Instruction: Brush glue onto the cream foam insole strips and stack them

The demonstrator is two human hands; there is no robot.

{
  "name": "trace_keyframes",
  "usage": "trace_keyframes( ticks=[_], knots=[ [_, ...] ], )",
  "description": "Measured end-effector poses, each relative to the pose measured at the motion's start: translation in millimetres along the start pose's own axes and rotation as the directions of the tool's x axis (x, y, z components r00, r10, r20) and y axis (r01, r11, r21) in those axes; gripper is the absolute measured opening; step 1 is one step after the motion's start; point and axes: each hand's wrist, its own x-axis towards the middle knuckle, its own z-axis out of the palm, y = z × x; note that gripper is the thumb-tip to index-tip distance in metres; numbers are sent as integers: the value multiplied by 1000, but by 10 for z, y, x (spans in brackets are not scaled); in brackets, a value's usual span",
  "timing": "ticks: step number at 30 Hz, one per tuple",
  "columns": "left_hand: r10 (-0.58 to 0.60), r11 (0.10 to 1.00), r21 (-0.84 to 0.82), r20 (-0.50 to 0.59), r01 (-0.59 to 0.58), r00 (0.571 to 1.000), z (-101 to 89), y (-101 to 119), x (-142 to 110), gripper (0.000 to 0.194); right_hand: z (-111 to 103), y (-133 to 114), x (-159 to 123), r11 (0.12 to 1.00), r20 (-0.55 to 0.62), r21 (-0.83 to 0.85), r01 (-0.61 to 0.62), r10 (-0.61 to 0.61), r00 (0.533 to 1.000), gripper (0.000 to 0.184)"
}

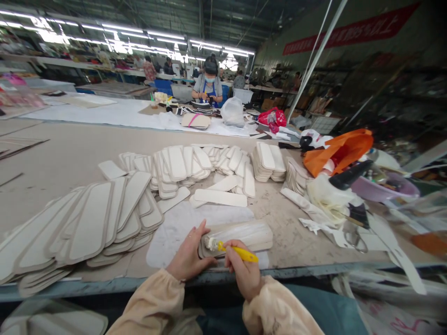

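Observation:
My right hand [243, 270] is closed around the yellow handle of a brush [240, 252]. Its pale, coated bristles touch the left end of a long grey panel with rounded corners [240, 232], which lies on a small stack of similar pieces. White streaks cover part of the panel's top. My left hand [190, 252] rests against the stack's left end, thumb and fingers spread around its edge. Beneath lies a white sheet [167, 232] on the table. Just beyond, loose white strips [220, 197] lie across each other.
Fanned piles of white-topped panels [91, 223] spread over the table's left side, with more stacks [267, 160] behind. On the right are an orange bag [342, 146], scissors [354, 235] and a purple basin [401, 188]. Across the far table sits a person [207, 86].

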Motion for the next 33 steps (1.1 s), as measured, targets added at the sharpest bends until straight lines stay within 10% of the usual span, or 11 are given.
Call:
trace_keyframes(
  ticks=[7,15,22,28,33],
  knots=[
    [-20,999,26,-2,20,1000,17,-27,-17,102,-267,166,139,999,-287,32,-34,41,957,30],
    [-23,999,24,19,23,1000,18,5,-3,104,0,192,86,980,-62,188,-62,74,995,29],
    [-17,996,86,2,17,1000,31,-26,3,99,-277,131,86,992,-242,118,-45,73,968,27],
    [-22,991,132,4,22,1000,49,-75,25,98,-144,123,-32,983,-44,176,-46,54,998,24],
    [-15,980,197,-4,16,1000,46,-56,37,95,-550,147,52,994,-239,-3,-107,104,965,25]
  ],
)
